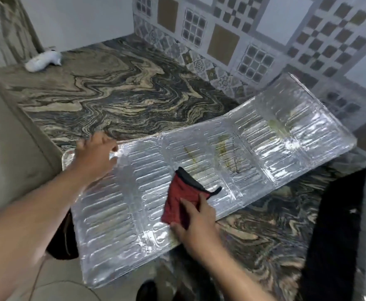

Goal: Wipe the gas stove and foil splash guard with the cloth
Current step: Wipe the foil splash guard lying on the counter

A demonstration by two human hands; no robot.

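The silver ribbed foil splash guard lies flat across the marbled countertop, its near left end hanging over the counter's front edge. Yellowish-brown stains mark its middle panels. My right hand presses a red cloth with a black edge onto the foil near its front edge. My left hand rests on the foil's far left corner, fingers curled over the edge. At the right edge of the view is a dark shape that may be the gas stove; I cannot tell.
The marbled countertop stretches back to a patterned tile wall. A white crumpled object lies at the far left corner. A dark bag-like object hangs below the counter's left front, above a pale floor.
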